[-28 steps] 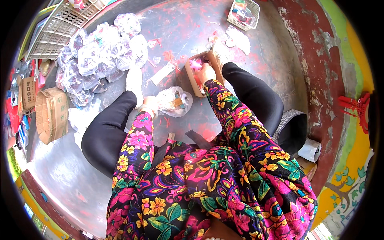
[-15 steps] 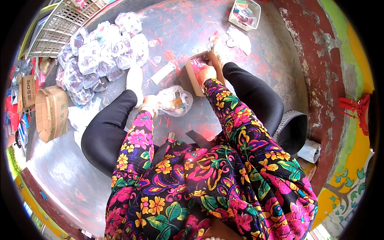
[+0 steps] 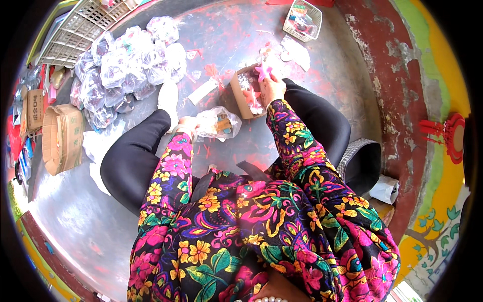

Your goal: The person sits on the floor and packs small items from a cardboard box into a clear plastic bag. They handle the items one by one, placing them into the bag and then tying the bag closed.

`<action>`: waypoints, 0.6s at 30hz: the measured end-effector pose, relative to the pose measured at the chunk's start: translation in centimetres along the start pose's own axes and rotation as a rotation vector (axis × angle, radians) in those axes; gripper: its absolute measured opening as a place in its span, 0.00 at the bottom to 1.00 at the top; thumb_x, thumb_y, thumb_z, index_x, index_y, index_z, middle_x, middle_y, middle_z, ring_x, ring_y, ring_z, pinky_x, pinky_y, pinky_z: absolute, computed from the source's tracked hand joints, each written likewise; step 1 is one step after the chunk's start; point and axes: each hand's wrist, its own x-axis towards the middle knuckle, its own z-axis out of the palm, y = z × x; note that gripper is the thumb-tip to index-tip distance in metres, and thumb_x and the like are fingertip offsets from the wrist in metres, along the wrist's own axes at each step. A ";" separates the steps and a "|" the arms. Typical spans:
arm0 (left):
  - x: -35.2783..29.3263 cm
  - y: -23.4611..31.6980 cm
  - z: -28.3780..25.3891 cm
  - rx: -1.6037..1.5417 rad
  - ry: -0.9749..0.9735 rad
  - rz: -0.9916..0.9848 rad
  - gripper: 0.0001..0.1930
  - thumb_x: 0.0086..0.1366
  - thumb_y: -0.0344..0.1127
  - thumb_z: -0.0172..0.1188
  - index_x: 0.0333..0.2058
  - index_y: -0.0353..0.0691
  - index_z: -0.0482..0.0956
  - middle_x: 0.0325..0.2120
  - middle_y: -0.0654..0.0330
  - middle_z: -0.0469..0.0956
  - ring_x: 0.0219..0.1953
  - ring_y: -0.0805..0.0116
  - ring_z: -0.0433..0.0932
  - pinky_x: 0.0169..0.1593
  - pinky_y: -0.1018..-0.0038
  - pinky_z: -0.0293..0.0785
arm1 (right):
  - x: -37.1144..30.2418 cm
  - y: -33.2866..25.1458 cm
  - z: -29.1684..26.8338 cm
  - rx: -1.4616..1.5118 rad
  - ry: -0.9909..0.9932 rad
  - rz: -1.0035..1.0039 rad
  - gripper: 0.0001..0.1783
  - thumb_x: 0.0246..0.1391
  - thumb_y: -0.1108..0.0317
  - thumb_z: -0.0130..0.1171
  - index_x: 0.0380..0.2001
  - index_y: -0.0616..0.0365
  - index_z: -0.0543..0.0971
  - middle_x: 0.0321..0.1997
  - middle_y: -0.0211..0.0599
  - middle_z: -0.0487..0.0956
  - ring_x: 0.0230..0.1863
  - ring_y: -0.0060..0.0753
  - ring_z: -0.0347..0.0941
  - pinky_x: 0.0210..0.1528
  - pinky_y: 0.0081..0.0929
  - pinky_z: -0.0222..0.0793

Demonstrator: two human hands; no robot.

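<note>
My right hand (image 3: pixel 274 88) grips a pink star-shaped piece (image 3: pixel 263 72) just above the right side of a cardboard box (image 3: pixel 241 100). Inside that box lie more star shapes, among them a coral one (image 3: pixel 251 94), along with clear wrapping. My left hand (image 3: pixel 186 124) is closed on the edge of a clear plastic bag (image 3: pixel 232 124) resting on the floor between my legs. Through the bag show small brownish and yellowish items, too unclear to name.
Filled clear bags (image 3: pixel 114 68) form a pile at the far left, below a white plastic crate (image 3: pixel 83 30). An open carton (image 3: pixel 63 138) stands at left. A small white basket (image 3: pixel 303 21) sits far right. A white strip (image 3: pixel 203 92) lies near the box.
My right hand has come up out of the box with the pink star and moved slightly right. The left hand still holds the bag, whose shape has shifted.
</note>
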 end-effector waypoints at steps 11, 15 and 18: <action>-2.1 2.9 -1.1 0.763 -0.136 0.290 0.10 0.51 0.40 0.53 0.29 0.42 0.77 0.26 0.60 0.76 0.30 0.66 0.74 0.30 0.71 0.71 | -8.7 -5.2 3.7 -0.422 -0.904 0.361 0.16 0.40 0.69 0.57 0.37 0.62 0.76 0.29 0.33 0.77 0.27 0.20 0.72 0.33 0.20 0.67; -2.1 2.7 -0.9 1.303 -0.022 0.490 0.16 0.49 0.50 0.55 0.32 0.46 0.78 0.31 0.62 0.77 0.36 0.66 0.76 0.37 0.71 0.72 | -12.5 -2.3 5.9 -1.250 -1.058 -0.400 0.12 0.38 0.66 0.52 0.29 0.58 0.78 0.29 0.47 0.76 0.34 0.40 0.74 0.39 0.34 0.67; 4.7 -3.5 -0.3 0.806 -0.115 0.442 0.18 0.48 0.51 0.55 0.33 0.46 0.78 0.31 0.60 0.77 0.36 0.64 0.75 0.39 0.72 0.71 | -14.5 1.7 6.9 -1.369 -1.029 -0.599 0.09 0.39 0.72 0.49 0.25 0.60 0.76 0.29 0.50 0.75 0.34 0.47 0.72 0.37 0.34 0.68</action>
